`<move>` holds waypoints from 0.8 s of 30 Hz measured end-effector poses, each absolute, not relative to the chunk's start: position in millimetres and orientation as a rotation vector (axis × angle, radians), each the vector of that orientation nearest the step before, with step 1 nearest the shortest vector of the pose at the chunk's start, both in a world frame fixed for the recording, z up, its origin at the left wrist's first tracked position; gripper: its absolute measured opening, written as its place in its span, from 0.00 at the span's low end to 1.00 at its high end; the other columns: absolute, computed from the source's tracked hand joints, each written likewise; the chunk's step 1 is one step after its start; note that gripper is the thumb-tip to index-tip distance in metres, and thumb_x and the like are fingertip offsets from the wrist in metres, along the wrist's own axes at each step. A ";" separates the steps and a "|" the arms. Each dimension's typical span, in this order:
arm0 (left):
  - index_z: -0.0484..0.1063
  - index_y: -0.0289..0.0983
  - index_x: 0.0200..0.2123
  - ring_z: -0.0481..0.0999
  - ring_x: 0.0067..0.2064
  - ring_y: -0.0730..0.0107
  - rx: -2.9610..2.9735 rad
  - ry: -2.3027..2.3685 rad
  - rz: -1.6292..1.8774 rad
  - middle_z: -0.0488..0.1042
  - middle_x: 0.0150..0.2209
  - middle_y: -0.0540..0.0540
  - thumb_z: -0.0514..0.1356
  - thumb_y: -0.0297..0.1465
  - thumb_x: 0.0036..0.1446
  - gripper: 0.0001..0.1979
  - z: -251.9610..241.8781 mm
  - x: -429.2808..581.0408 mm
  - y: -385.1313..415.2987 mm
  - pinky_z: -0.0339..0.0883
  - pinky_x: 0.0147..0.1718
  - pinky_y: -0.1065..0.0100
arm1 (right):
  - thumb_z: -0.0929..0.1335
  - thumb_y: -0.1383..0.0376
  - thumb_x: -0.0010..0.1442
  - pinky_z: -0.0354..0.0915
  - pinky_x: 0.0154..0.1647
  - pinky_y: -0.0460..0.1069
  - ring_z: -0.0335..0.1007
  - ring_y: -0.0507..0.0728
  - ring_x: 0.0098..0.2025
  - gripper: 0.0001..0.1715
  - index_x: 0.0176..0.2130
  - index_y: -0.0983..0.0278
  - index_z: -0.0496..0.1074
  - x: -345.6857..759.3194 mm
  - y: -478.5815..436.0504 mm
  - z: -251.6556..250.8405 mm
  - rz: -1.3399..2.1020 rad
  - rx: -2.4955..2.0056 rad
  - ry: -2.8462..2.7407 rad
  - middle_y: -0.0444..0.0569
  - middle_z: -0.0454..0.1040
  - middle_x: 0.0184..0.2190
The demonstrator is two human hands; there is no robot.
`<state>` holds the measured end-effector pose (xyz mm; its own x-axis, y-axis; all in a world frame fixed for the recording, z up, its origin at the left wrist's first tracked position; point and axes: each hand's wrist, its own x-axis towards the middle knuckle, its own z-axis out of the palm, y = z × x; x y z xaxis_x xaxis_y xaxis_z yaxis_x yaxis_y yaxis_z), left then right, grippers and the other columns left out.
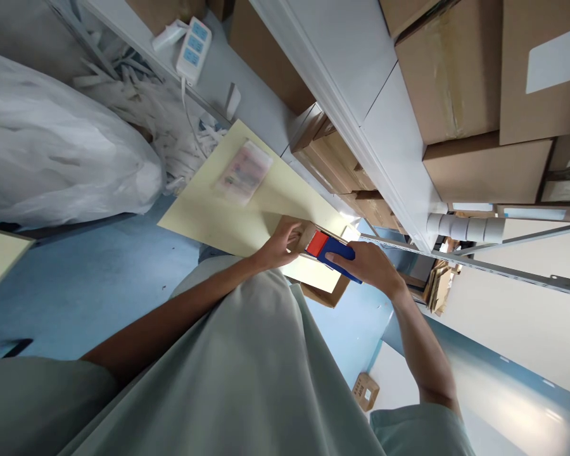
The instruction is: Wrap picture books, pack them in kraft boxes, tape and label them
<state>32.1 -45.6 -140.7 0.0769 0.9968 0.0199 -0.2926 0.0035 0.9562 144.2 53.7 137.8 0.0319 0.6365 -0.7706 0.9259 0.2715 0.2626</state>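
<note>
Pale-yellow worktop (194,218) under L hand, running out beyond it. Brown carton (304,235) b/w hands; L hand (281,246) holds it, fingers curled. Red-&-blue pack (330,245) at carton's R-hand side, R hand (368,263) gripping blue part, thumb on top. Prob. best: L steady, pack kept in line w/ carton, light pressure, edges uncrushed. Can't tell how far in it sits.

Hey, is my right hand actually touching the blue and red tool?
Touching. The head view shows the right hand gripping the blue end of the blue and red tool, its thumb lying across the blue part.
</note>
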 end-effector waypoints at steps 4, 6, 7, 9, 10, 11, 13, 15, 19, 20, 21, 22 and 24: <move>0.48 0.39 0.80 0.61 0.77 0.36 1.304 1.044 1.147 0.56 0.78 0.29 0.72 0.33 0.56 0.55 -134.6 26.4 -40.4 0.66 0.72 0.42 | 0.66 0.34 0.72 0.59 0.33 0.50 0.81 0.62 0.38 0.35 0.43 0.61 0.79 139.3 52.6 141.6 -0.392 1.424 1.704 0.54 0.85 0.37; 0.44 0.38 0.81 0.57 0.78 0.34 1.429 1.078 1.137 0.55 0.78 0.29 0.75 0.36 0.54 0.60 -127.8 23.3 -32.3 0.63 0.73 0.41 | 0.65 0.35 0.72 0.58 0.33 0.50 0.81 0.63 0.39 0.35 0.43 0.61 0.79 136.8 51.7 143.7 -0.377 1.412 1.709 0.55 0.85 0.38; 0.46 0.38 0.81 0.60 0.77 0.35 1.481 1.078 1.150 0.59 0.77 0.29 0.76 0.38 0.54 0.60 -124.2 22.7 -27.5 0.63 0.72 0.41 | 0.65 0.34 0.72 0.58 0.33 0.50 0.81 0.63 0.39 0.35 0.43 0.61 0.79 135.9 51.2 144.5 -0.369 1.407 1.709 0.55 0.85 0.39; 0.53 0.37 0.79 0.67 0.72 0.38 1.575 1.068 1.186 0.68 0.72 0.30 0.76 0.40 0.55 0.56 -118.3 23.1 -18.6 0.66 0.70 0.43 | 0.65 0.34 0.72 0.57 0.33 0.50 0.81 0.63 0.39 0.35 0.42 0.61 0.79 134.7 49.9 145.5 -0.353 1.402 1.710 0.55 0.85 0.39; 0.57 0.37 0.77 0.70 0.70 0.39 1.618 1.061 1.202 0.71 0.69 0.31 0.76 0.41 0.56 0.52 -116.4 23.7 -15.0 0.67 0.69 0.43 | 0.65 0.34 0.72 0.57 0.33 0.50 0.81 0.63 0.39 0.35 0.42 0.61 0.79 134.4 49.2 145.8 -0.347 1.399 1.713 0.55 0.85 0.39; 0.61 0.37 0.75 0.72 0.68 0.41 1.658 1.054 1.212 0.74 0.67 0.32 0.76 0.41 0.57 0.48 -115.1 24.5 -12.4 0.67 0.68 0.44 | 0.65 0.34 0.72 0.57 0.33 0.50 0.81 0.63 0.39 0.35 0.42 0.61 0.79 134.3 48.5 146.0 -0.345 1.397 1.718 0.55 0.85 0.39; 0.67 0.38 0.71 0.74 0.66 0.43 1.718 1.055 1.219 0.77 0.63 0.34 0.77 0.42 0.57 0.43 -114.3 25.8 -9.9 0.68 0.66 0.46 | 0.65 0.34 0.72 0.58 0.33 0.50 0.81 0.63 0.39 0.34 0.43 0.60 0.79 134.1 46.8 146.2 -0.348 1.399 1.721 0.55 0.85 0.39; 0.69 0.39 0.69 0.75 0.64 0.45 1.755 1.075 1.211 0.79 0.60 0.35 0.76 0.42 0.58 0.40 -115.5 26.8 -10.2 0.69 0.64 0.47 | 0.65 0.34 0.72 0.58 0.33 0.50 0.81 0.63 0.39 0.35 0.42 0.60 0.79 133.7 44.8 146.5 -0.347 1.411 1.712 0.55 0.85 0.39; 0.63 0.38 0.75 0.76 0.60 0.46 1.827 1.116 1.133 0.81 0.57 0.35 0.74 0.38 0.60 0.44 -122.5 30.3 -12.9 0.71 0.61 0.50 | 0.65 0.34 0.71 0.59 0.33 0.51 0.81 0.63 0.39 0.35 0.39 0.60 0.78 131.4 40.8 146.4 -0.336 1.412 1.719 0.54 0.84 0.37; 0.60 0.37 0.76 0.77 0.59 0.47 1.853 1.121 1.095 0.81 0.56 0.35 0.73 0.36 0.61 0.45 -125.1 31.7 -13.3 0.71 0.60 0.50 | 0.65 0.34 0.72 0.59 0.33 0.51 0.81 0.63 0.39 0.35 0.39 0.60 0.77 130.6 40.0 146.1 -0.333 1.407 1.726 0.54 0.84 0.37; 0.57 0.36 0.78 0.77 0.58 0.47 1.878 1.131 1.051 0.81 0.54 0.35 0.72 0.34 0.61 0.47 -128.0 33.3 -13.7 0.71 0.59 0.51 | 0.66 0.34 0.72 0.59 0.33 0.51 0.81 0.63 0.39 0.35 0.38 0.60 0.77 130.0 39.2 145.8 -0.329 1.402 1.730 0.54 0.84 0.37; 0.55 0.35 0.79 0.77 0.56 0.48 1.902 1.143 1.004 0.81 0.53 0.35 0.71 0.31 0.62 0.47 -131.0 34.9 -14.2 0.71 0.58 0.51 | 0.66 0.34 0.72 0.59 0.34 0.51 0.81 0.63 0.40 0.35 0.38 0.60 0.77 129.7 38.5 145.4 -0.329 1.397 1.729 0.54 0.84 0.38; 0.54 0.35 0.79 0.77 0.55 0.49 1.944 1.167 0.925 0.82 0.50 0.37 0.67 0.26 0.62 0.46 -136.9 37.9 -15.9 0.71 0.56 0.53 | 0.66 0.34 0.72 0.59 0.34 0.51 0.81 0.63 0.40 0.34 0.37 0.60 0.77 131.2 37.5 145.1 -0.337 1.390 1.716 0.54 0.84 0.38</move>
<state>37.9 -15.9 -136.9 0.3456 0.9107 0.2264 0.4284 -0.3678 0.8253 131.2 37.5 145.1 0.0101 0.6533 -0.7571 0.8912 0.3375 0.3031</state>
